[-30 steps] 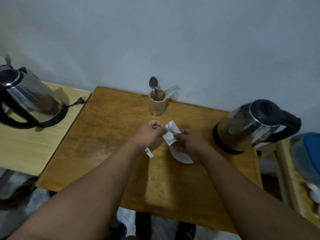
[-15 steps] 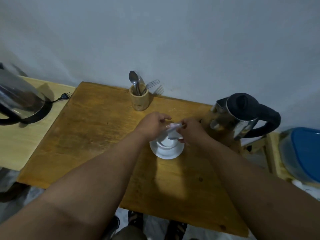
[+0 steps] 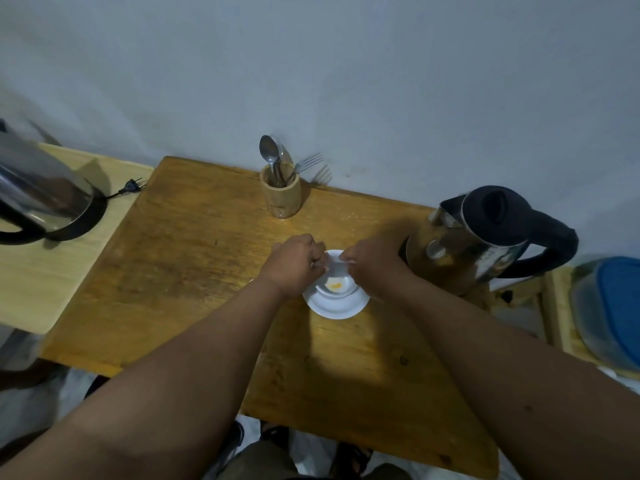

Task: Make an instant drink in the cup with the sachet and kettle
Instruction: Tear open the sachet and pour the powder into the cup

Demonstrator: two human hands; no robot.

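A: Orange powder [image 3: 335, 286] noted in the bottom of the white cup [image 3: 349, 289], standing on its saucer [image 3: 337, 308] near the middle of the wooden table [image 3: 194, 258].

B: Confirmed. And the hands?

A: Left hand [image 3: 294, 263] and right hand [image 3: 372, 263] close together above the cup, each pinching an edge of the sachet [image 3: 334, 266]. Held over the cup's far rim, apparently tipped to empty.

B: Handling of the sachet?

A: Judged very light, thin and limp; likely to crumple or fold shut. Best pinched at both upper corners, mouth downward, as now. A tap probably needed to clear any remainder.

B: Cup and kettle?

A: Cup judged ceramic, rigid, breakable, loose on the saucer; liable to slide if knocked. Steel kettle [image 3: 485, 244] just right of the right hand, black handle [image 3: 550, 247] pointing away to the right. Probably heavy if filled, body possibly hot; handle the only sound place to grasp. Water level not visible.

B: Anything else on record?

A: Wooden holder [image 3: 280, 194] with spoon [image 3: 270, 152] and fork [image 3: 308, 162] at the far edge; second kettle [image 3: 41, 195] on the side table [image 3: 45, 271] at left, plug [image 3: 131, 185] lying loose.
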